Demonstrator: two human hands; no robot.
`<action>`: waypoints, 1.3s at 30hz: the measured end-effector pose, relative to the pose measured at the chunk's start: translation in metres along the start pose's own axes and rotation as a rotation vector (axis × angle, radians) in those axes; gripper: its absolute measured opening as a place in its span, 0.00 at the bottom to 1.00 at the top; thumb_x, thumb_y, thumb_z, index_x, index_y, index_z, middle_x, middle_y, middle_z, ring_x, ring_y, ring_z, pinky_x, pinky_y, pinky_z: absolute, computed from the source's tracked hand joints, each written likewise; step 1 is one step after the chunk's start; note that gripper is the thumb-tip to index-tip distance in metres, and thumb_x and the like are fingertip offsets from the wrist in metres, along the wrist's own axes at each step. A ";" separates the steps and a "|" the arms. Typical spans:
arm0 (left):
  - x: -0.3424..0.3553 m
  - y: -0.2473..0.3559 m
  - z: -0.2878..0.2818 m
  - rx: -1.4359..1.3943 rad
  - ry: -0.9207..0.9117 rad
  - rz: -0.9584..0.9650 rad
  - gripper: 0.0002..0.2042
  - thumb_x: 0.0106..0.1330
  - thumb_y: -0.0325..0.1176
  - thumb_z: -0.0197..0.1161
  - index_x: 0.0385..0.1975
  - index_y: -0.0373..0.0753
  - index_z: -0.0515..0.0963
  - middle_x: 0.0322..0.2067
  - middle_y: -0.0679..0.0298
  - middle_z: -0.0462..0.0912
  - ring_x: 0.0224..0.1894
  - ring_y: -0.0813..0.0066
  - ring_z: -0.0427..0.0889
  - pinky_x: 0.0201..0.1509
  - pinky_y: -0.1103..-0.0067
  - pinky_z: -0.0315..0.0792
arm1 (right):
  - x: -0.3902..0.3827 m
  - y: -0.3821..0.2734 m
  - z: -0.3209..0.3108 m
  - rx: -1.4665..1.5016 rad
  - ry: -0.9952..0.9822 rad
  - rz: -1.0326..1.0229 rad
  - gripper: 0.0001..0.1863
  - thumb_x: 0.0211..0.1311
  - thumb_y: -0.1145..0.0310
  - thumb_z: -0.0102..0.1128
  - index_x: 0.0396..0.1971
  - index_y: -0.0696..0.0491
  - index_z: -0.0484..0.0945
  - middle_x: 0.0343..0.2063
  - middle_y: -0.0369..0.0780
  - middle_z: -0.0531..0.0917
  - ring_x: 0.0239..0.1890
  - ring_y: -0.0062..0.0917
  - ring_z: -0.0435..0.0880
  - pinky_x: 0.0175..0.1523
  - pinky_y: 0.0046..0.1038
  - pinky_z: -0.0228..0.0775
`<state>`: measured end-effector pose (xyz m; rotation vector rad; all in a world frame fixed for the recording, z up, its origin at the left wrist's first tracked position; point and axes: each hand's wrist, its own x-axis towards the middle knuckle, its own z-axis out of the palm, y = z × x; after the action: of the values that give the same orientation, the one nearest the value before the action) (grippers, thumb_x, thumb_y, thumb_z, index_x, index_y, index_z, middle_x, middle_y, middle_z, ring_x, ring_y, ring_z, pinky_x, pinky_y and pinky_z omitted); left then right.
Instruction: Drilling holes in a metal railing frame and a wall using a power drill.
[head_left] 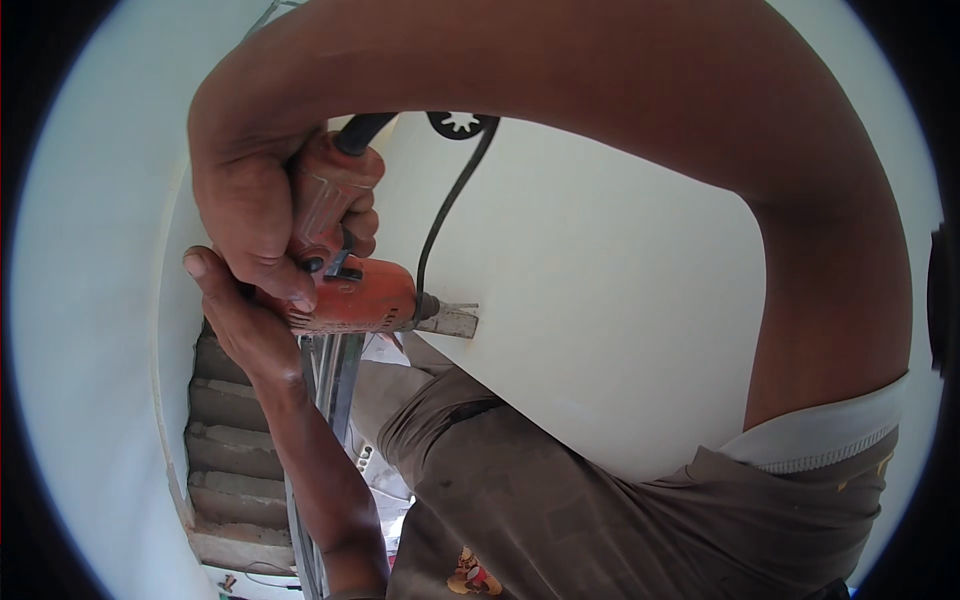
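Observation:
My right hand (250, 220) grips a red power drill (355, 300) by its handle, with the thumb low by the trigger. My left hand (240, 320) is braced against the drill's rear, its thumb raised and its other fingers mostly hidden. The drill lies sideways, its nose toward a small grey metal bracket (450, 320) on a white wall (610, 290); whether the bit touches it is unclear. A black cord (445, 210) hangs from the handle, with a black ring-shaped piece (455, 124) attached.
Rough concrete stair steps (230, 450) descend at the left, beside a curved white wall (90, 300). Long metal rails (340, 380) run vertically below the drill. My brown-grey clothing (560, 500) fills the lower right, and small clutter shows at the bottom beside the rails.

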<state>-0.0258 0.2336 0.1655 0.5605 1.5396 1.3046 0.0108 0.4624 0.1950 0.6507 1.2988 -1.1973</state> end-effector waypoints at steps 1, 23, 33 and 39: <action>-0.001 0.004 0.001 -0.002 0.007 0.002 0.38 0.85 0.62 0.31 0.57 0.29 0.75 0.48 0.61 0.78 0.51 0.74 0.75 0.62 0.76 0.67 | -0.004 -0.001 0.004 -0.010 0.000 0.003 0.29 0.60 0.52 0.72 0.55 0.56 0.80 0.38 0.45 0.88 0.26 0.30 0.84 0.30 0.36 0.78; 0.000 -0.004 -0.001 -0.111 -0.005 0.020 0.42 0.83 0.67 0.34 0.51 0.27 0.79 0.43 0.56 0.83 0.47 0.72 0.79 0.56 0.76 0.71 | -0.036 -0.007 0.064 -0.176 -0.025 0.058 0.28 0.61 0.52 0.71 0.55 0.55 0.80 0.38 0.45 0.88 0.25 0.29 0.82 0.31 0.35 0.77; -0.003 -0.011 -0.015 -0.100 -0.016 0.011 0.40 0.83 0.66 0.36 0.51 0.29 0.80 0.47 0.56 0.81 0.48 0.73 0.77 0.58 0.75 0.70 | -0.030 -0.023 0.067 -0.237 -0.033 0.075 0.28 0.61 0.52 0.71 0.54 0.55 0.81 0.38 0.45 0.88 0.25 0.29 0.82 0.31 0.35 0.77; 0.000 0.009 -0.006 -0.048 0.041 0.078 0.38 0.85 0.61 0.36 0.43 0.26 0.80 0.38 0.56 0.84 0.40 0.73 0.80 0.51 0.76 0.73 | -0.037 -0.038 0.038 -0.253 -0.032 0.101 0.27 0.61 0.52 0.71 0.54 0.55 0.81 0.38 0.45 0.88 0.25 0.29 0.81 0.32 0.35 0.76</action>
<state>-0.0333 0.2340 0.1732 0.5708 1.5294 1.4163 -0.0044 0.4268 0.2473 0.5043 1.3476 -0.9387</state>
